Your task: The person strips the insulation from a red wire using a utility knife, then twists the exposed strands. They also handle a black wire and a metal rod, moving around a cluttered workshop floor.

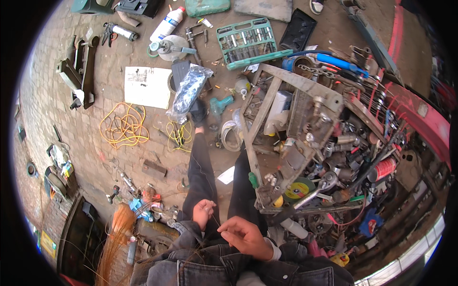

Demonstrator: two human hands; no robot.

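Note:
Over my lap, my left hand (204, 213) is closed, with its fingers pinched on a thin dark wire or thread (216, 220). The strand is too fine to tell which. It runs toward my right hand (245, 238), whose fingers are bent with thumb and forefinger close together at the strand. Another fine line seems to loop up over my left leg. Beyond my feet lie a clear plastic bag (190, 90) and a teal tool (221, 105). A tangled yellow cord (179, 134) rests beside my left foot.
Close on my right stands a metal frame tray (267, 107) heaped with sockets, a ratchet and a cutting disc (299, 189). Ahead lie a green socket set (246, 42), a white bottle (167, 24) and a paper sheet (147, 87). An orange-yellow cord (125, 126) lies left.

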